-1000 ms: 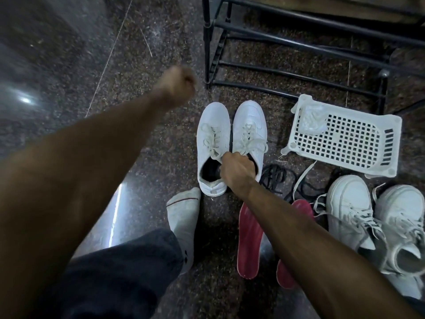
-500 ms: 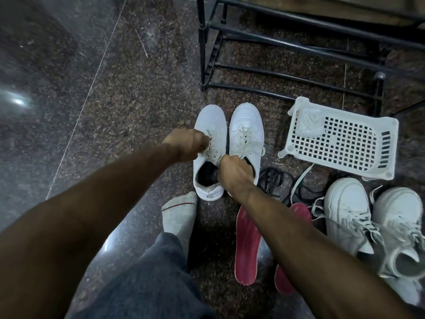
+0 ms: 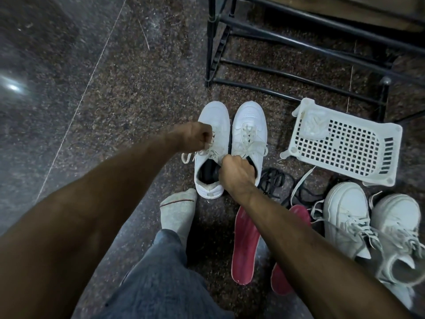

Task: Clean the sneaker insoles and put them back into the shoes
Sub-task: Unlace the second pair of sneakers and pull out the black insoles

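- Right now both hands are on the near pair of white sneakers, which stand side by side on the speckled stone floor (image 3: 138, 93), toes pointing away from me.
- My left hand (image 3: 193, 137) is curled and pinching the laces of the left sneaker (image 3: 212, 155) over its tongue; one lace loop hangs off the shoe's outer side.
- That sneaker's opening is dark inside; I can't tell whether an insole sits in it.
- My right hand (image 3: 236, 173) is curled at the collar of the right sneaker (image 3: 249, 130) and seems to grip its edge; the fingertips are hidden, so the exact hold is unclear.
- Two red insoles (image 3: 245, 245) lie flat on the floor just behind the pair, under my right forearm, not in either hand.
- Second pair of white sneakers (image 3: 347, 215) sits to the right, beside the insoles.
- White perforated basket (image 3: 345, 143) lies near a black metal rack (image 3: 299, 44); black laces (image 3: 273, 180) are loose on the floor.
- My socked foot (image 3: 179, 208) is just behind the left sneaker's heel.
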Demonstrator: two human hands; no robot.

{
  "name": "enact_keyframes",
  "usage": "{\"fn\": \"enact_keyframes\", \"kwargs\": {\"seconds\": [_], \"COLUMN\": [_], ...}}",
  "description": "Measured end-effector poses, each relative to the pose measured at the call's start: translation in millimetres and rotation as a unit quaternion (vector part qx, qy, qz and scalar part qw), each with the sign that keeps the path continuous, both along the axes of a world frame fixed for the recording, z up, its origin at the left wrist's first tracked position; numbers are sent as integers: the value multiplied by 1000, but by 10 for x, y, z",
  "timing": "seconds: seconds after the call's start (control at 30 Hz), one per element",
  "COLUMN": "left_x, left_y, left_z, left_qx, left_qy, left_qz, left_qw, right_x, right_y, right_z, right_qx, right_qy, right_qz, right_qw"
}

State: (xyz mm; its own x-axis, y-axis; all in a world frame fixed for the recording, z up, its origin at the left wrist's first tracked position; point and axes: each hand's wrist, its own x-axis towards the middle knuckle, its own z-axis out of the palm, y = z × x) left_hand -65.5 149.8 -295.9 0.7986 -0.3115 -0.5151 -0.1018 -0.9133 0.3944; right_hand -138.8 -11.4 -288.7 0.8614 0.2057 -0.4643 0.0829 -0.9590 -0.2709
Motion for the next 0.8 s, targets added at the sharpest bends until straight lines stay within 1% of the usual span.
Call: {"fn": "enact_keyframes", "kwargs": {"seconds": [0.07, 0.17, 0.3, 0.37, 0.43, 0.5, 0.53, 0.57, 0.63, 0.67, 0.7, 0.73, 0.8], "left_x": [-52, -82, -88, -92, -95, -99, -104, -101, -98, -94, -100, -114, -166], "left_y": [7, 0, 92, 137, 152, 132, 113, 97, 80, 76, 79, 74, 77], "left_z": [-12, -12, 22, 62, 92, 92, 75, 47, 0, -37, -76, -103, -174], "left_qx": [-7, -11, -85, -81, -55, -46, -66, -104, -178, -192, -197, -190, -135], "left_qy": [9, -28, -39, -69, -100, -131, -142, -146, -159, -161, -152, -142, -128], "left_qz": [31, 63, 125, 121, 112, 121, 158, 218, 335, 362, 371, 359, 290], "left_qw": [999, 998, 988, 987, 987, 983, 975, 959, 912, 898, 895, 903, 939], "right_x": [-2, -3, -3, -11, -17, -15, -12, -9, -1, 2, 8, 16, 60], "right_y": [0, 9, 26, 35, 47, 56, 58, 57, 53, 52, 57, 59, 47], "right_z": [10, 9, -13, -22, -29, -33, -35, -36, -40, -45, -48, -50, -46], "right_qx": [-1, -4, -14, -21, -30, -41, -45, -46, -44, -40, -36, -28, 1], "right_qy": [-3, -6, 0, -2, -6, -6, -6, -6, -8, -4, 4, 14, 49], "right_qz": [-3, -8, -23, -18, -13, -12, -11, -11, -12, -15, -19, -28, -58], "right_qw": [1000, 1000, 1000, 1000, 999, 999, 999, 999, 999, 999, 999, 999, 997]}}
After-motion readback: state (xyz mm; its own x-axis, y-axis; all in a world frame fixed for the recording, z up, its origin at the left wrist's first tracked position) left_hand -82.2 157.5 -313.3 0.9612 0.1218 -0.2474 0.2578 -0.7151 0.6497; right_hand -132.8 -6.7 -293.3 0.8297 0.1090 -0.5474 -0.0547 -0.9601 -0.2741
